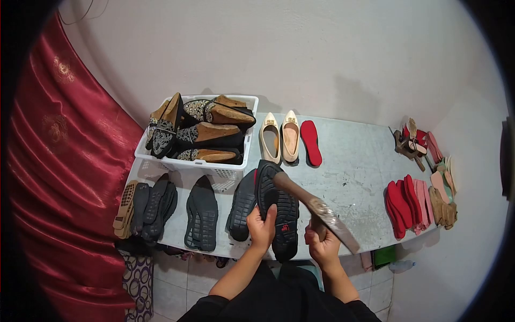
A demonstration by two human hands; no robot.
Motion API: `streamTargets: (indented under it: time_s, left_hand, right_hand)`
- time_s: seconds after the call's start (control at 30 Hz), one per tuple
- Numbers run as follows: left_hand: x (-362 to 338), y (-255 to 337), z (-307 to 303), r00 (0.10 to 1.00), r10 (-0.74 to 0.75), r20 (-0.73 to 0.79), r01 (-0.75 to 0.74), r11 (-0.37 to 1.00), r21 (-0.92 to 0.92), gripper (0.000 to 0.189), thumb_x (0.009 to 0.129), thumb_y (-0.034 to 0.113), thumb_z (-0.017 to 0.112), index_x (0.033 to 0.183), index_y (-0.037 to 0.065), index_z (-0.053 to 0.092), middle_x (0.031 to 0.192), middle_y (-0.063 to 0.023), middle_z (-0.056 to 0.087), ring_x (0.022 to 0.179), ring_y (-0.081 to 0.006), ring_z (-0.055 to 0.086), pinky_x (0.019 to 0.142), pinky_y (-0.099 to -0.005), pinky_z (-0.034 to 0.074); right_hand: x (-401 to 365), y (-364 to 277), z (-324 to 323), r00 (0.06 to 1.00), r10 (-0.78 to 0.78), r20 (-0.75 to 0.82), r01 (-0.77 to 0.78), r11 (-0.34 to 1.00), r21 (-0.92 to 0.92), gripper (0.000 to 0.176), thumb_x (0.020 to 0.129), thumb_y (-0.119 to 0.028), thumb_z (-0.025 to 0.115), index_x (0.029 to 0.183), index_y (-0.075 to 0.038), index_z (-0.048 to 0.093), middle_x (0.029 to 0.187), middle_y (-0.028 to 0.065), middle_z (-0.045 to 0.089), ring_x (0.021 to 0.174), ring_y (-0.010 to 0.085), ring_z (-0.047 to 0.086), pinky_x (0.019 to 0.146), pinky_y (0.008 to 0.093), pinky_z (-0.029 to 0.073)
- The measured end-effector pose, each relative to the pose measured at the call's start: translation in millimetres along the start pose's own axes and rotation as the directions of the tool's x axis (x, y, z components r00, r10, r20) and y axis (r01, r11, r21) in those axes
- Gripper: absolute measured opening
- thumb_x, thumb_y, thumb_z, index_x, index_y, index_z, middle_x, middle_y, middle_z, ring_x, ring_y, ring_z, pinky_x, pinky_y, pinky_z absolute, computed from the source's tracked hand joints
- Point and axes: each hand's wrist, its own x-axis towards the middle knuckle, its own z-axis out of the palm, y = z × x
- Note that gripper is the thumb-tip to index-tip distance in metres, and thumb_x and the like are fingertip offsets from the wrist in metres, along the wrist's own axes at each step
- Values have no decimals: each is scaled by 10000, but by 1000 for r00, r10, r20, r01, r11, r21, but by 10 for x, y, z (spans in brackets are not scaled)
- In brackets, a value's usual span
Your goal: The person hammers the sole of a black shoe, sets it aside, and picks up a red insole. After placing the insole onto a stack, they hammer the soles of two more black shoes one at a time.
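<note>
My left hand (261,226) grips a black shoe sole (285,220) along its left side, thumb over its treaded face. The sole is held over the table's near edge, and a small red mark shows on it. In my right hand (323,244) is a hammer (316,206) with a long brown and worn metal head. One end of the head overlaps the upper part of the sole in this view. Another black sole (242,209) lies just left of the held one, partly hidden behind it.
On the table (354,161), a white basket (214,167) holds several patterned shoes on wooden lasts. Cream flats (290,137) and a red insole (310,143) lie at the back. More black soles (201,214) are at left; red insoles (397,209) and tools (410,142) at right.
</note>
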Motion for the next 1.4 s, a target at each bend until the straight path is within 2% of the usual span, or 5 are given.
streamTargets:
  time_s: [0.03,0.17,0.5,0.67,1.4]
  left_hand:
    - [-16,1,-15,1000,-7,-4,7,1000,1,207,856,160,573,914,-37,602,766,-28,617,689,-63,509,624,-223,429]
    - [13,-5,15,996,-89,3,88,976,-202,215,862,167,571,928,-35,603,801,-19,615,711,-70,514,654,-225,432]
    - [166,-128,-69,986,-143,-85,99,915,-391,205,874,130,541,969,-48,577,910,-45,606,811,-95,541,756,-231,432]
    - [272,-69,-70,984,-103,-148,50,945,-323,205,883,144,527,957,-42,578,907,-56,606,788,-98,543,746,-228,435]
    - [533,57,-338,884,-141,-445,-34,931,-362,252,904,181,496,1000,-44,561,940,-79,593,808,-119,565,730,-242,471]
  right_hand:
    - [-51,33,10,991,132,-17,-127,976,174,212,750,-194,684,823,-16,594,609,78,573,514,151,560,496,251,425]
    - [33,-96,-64,999,-40,34,46,981,-188,221,757,-186,669,849,3,600,609,108,552,504,167,544,498,266,426]
    - [-212,24,-170,996,80,33,-74,986,-148,171,685,-123,693,787,-20,603,572,69,533,471,169,526,468,247,401]
    - [-237,-48,-147,986,139,95,-99,933,-345,176,672,-154,710,758,-56,593,611,86,582,511,223,583,487,278,433]
    - [-241,70,-28,943,130,305,-72,978,-194,155,719,-151,685,735,-30,589,575,49,565,487,151,559,472,259,424]
